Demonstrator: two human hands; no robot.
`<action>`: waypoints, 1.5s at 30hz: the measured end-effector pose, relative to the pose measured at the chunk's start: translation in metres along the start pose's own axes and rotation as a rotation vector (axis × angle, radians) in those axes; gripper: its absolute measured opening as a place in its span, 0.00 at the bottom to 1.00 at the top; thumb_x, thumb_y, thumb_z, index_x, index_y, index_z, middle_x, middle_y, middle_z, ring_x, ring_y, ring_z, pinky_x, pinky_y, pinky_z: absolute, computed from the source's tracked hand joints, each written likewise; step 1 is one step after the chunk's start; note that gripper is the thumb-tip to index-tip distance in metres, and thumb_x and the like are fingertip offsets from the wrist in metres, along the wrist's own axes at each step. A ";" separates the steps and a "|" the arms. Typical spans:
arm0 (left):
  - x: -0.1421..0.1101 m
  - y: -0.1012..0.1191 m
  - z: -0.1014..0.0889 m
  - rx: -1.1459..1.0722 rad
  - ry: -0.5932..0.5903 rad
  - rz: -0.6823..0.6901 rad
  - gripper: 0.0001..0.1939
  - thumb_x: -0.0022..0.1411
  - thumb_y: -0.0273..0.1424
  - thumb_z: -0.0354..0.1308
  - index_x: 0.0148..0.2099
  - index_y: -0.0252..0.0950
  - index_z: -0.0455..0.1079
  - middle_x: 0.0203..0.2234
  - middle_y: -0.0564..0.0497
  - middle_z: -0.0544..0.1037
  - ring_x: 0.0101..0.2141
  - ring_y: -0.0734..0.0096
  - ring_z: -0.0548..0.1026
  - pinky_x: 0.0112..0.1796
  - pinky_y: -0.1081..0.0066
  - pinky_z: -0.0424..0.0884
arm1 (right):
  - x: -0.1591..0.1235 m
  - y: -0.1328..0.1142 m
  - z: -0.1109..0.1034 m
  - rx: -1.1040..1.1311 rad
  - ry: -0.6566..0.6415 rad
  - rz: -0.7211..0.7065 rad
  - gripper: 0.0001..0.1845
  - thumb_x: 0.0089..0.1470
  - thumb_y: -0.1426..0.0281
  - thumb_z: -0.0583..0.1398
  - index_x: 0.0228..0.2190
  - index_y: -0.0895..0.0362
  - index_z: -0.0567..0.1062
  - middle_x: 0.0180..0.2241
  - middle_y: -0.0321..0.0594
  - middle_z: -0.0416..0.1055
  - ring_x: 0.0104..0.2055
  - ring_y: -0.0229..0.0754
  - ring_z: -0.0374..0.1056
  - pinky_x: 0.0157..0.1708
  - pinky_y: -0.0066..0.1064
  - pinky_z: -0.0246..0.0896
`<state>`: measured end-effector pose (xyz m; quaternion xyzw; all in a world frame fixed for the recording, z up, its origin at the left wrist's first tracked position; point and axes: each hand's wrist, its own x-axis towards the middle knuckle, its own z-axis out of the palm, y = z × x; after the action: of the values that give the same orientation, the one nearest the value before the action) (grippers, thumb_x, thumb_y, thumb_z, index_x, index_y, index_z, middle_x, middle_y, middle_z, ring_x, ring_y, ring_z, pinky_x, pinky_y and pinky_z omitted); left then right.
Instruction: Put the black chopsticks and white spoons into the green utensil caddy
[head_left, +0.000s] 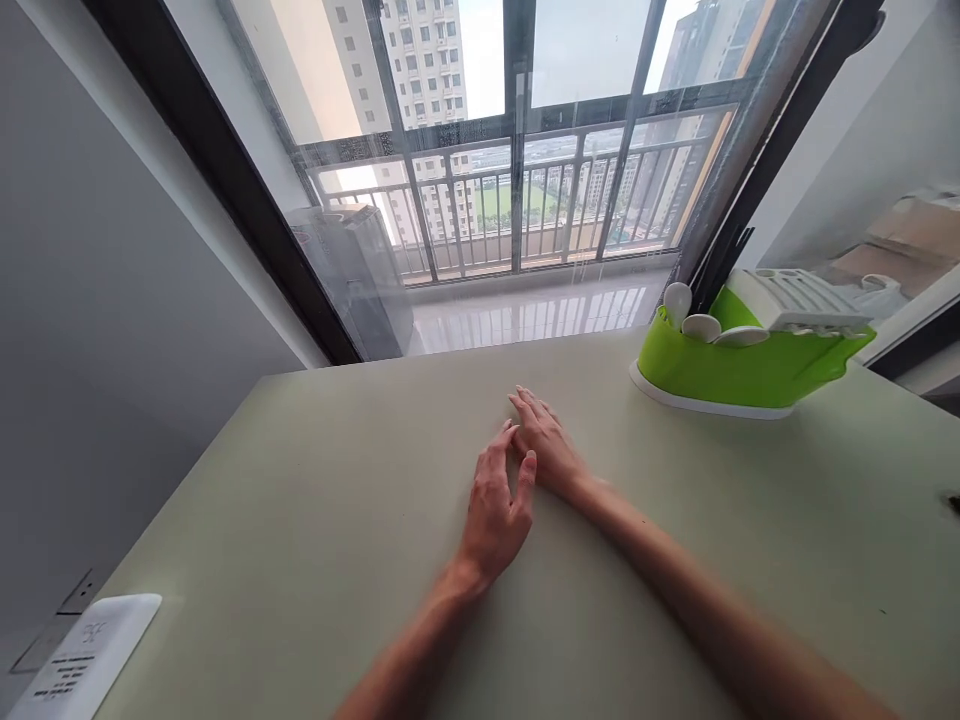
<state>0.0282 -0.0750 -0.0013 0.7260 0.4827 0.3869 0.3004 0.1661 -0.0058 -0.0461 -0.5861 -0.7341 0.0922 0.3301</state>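
Both of my hands rest on the pale green table (300, 520) near its middle. My right hand (546, 445) lies flat, palm down, fingers stretched toward the window. My left hand (496, 505) lies beside it, fingers extended and loosely together, its fingertips touching the right hand's side. Neither hand holds anything. The nearest object is a green and white rack (739, 365) at the table's far right, holding white spoons (701, 322).
A white device with printed text (82, 660) sits at the table's near left corner. A large window with a balcony railing (517, 200) stands behind the table. A grey wall with a socket (75, 595) is at left. Cardboard boxes (892, 245) lie at right.
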 end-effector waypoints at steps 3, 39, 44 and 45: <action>0.002 -0.003 0.002 0.043 -0.013 0.022 0.25 0.76 0.40 0.50 0.70 0.39 0.60 0.67 0.41 0.68 0.68 0.58 0.63 0.67 0.53 0.61 | 0.001 0.003 0.008 -0.014 -0.046 -0.009 0.29 0.67 0.71 0.50 0.66 0.63 0.65 0.70 0.57 0.58 0.75 0.49 0.48 0.71 0.49 0.46; 0.004 -0.002 0.000 0.119 -0.066 0.089 0.28 0.74 0.40 0.54 0.72 0.43 0.58 0.67 0.43 0.67 0.68 0.56 0.63 0.67 0.52 0.63 | 0.004 -0.005 -0.005 -0.039 -0.103 0.007 0.28 0.65 0.73 0.52 0.64 0.61 0.69 0.70 0.53 0.59 0.74 0.48 0.51 0.73 0.47 0.44; 0.004 -0.003 0.001 0.122 -0.070 0.084 0.28 0.74 0.39 0.54 0.72 0.42 0.57 0.68 0.42 0.67 0.68 0.57 0.63 0.67 0.53 0.62 | 0.003 -0.004 -0.005 -0.039 -0.106 -0.004 0.28 0.65 0.73 0.52 0.64 0.62 0.69 0.70 0.52 0.59 0.74 0.48 0.50 0.73 0.44 0.43; 0.004 -0.003 0.001 0.122 -0.069 0.085 0.28 0.74 0.39 0.54 0.72 0.41 0.57 0.68 0.42 0.67 0.68 0.57 0.63 0.67 0.53 0.62 | 0.003 -0.004 -0.005 -0.039 -0.107 -0.005 0.28 0.65 0.73 0.52 0.64 0.63 0.69 0.70 0.53 0.59 0.74 0.48 0.50 0.73 0.44 0.43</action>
<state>0.0285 -0.0701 -0.0026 0.7757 0.4636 0.3436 0.2554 0.1661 -0.0052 -0.0388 -0.5847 -0.7540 0.1083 0.2789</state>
